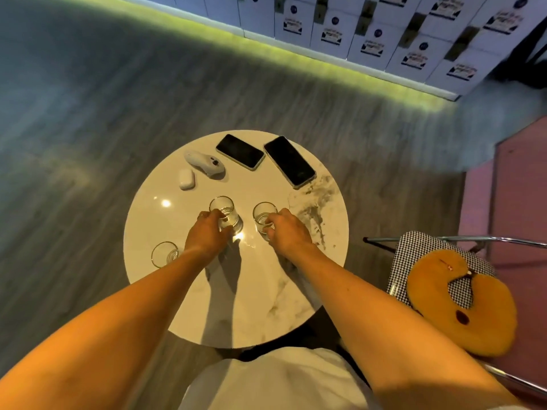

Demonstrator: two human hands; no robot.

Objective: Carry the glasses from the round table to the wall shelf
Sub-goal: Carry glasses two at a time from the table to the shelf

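Observation:
Three clear glasses stand on the round white marble table [154, 220]. My left hand [207, 236] is wrapped around the middle glass [222, 209]. The fingers of my right hand [288, 232] close on the right glass [262, 214]. Both glasses still rest on the tabletop. A third glass [163, 254] stands untouched near the table's left edge, beside my left forearm. The wall shelf is not in view.
Two dark phones [239, 151] [289, 161], a white controller [205, 163] and a white earbud case [186, 179] lie on the table's far side. A chair [414, 250] with an orange neck pillow [461, 315] stands at the right. White lockers [370, 31] line the far wall.

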